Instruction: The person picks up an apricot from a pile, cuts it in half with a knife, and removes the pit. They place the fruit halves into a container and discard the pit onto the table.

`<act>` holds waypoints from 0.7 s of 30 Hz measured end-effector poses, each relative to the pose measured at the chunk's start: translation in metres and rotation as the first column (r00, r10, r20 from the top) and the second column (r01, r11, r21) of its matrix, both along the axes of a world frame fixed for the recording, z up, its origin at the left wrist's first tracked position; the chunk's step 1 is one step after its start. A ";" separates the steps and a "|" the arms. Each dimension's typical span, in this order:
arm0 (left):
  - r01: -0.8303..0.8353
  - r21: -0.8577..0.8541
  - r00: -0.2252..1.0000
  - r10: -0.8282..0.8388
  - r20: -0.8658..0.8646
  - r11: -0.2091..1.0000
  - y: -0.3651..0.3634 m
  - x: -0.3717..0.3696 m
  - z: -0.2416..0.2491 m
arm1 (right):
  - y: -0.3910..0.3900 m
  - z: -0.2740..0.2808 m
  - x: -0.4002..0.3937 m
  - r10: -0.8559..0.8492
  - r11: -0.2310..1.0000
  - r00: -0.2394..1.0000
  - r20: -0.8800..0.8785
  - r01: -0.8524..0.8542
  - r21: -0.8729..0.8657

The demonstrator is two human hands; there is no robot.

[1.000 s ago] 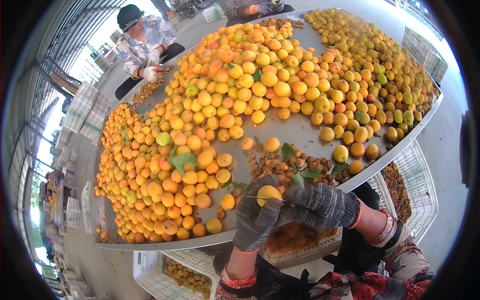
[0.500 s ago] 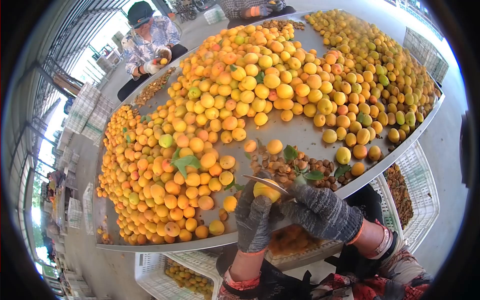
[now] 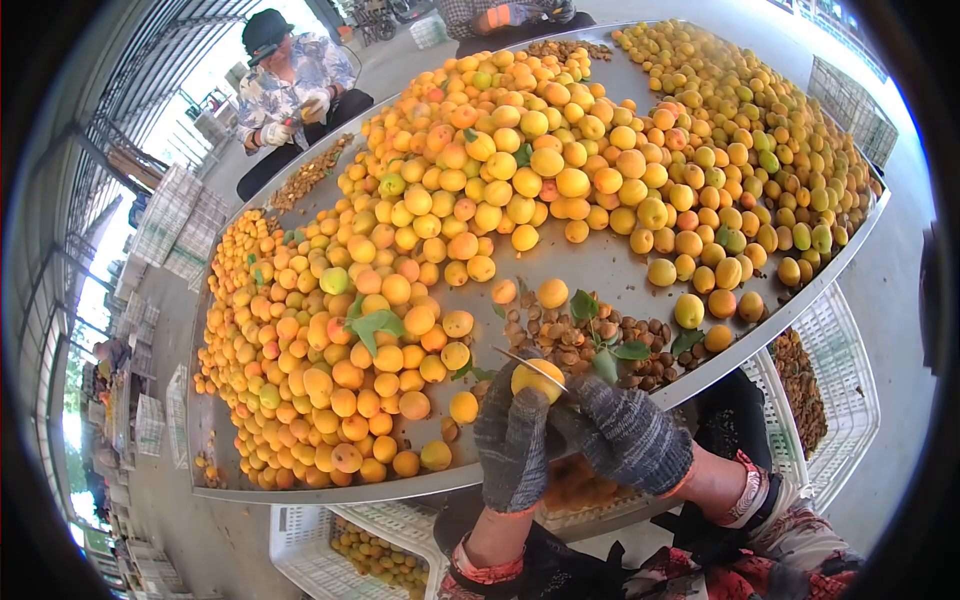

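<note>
My left hand (image 3: 511, 440), in a grey knit glove, is closed around a yellow-orange apricot (image 3: 541, 383) just above the near table edge. A thin knife (image 3: 512, 355) lies slantwise across the fruit, its blade against the skin. The handle end disappears into my gloved right hand (image 3: 632, 437), which grips it close beside the left. Just beyond the fingers, brown apricot pits (image 3: 645, 370) and a few green leaves (image 3: 632, 350) are scattered on the metal table (image 3: 590, 262).
A large heap of apricots (image 3: 400, 250) covers much of the table. White crates stand below the near edge, one with apricots (image 3: 378, 560), another with pits (image 3: 797, 395). Across the table sits a co-worker (image 3: 290, 85) in gloves; another person's sleeve (image 3: 480, 18) shows at the top.
The knife blade has turned to a steeper slant across the apricot. My right hand has shifted slightly left and down. The co-worker's hands have moved apart.
</note>
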State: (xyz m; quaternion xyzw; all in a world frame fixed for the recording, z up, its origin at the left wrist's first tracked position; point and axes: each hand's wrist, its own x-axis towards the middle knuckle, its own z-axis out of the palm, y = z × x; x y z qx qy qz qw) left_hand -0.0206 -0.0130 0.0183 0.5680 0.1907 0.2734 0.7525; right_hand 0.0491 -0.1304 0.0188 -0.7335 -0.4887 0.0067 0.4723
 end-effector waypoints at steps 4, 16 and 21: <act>-0.009 0.014 0.998 0.010 -0.069 1.000 0.001 0.001 0.004 | 0.004 0.003 0.002 0.000 0.995 0.985 -0.175 -0.017 -0.097; 0.125 0.046 0.992 -0.123 -0.036 0.991 0.003 0.001 0.003 | -0.014 0.016 0.022 0.370 0.920 0.831 -0.416 -0.389 0.042; -0.056 0.112 0.989 0.070 -0.128 0.992 -0.009 0.013 0.000 | -0.012 0.004 0.013 0.174 0.983 0.950 -0.259 -0.181 -0.004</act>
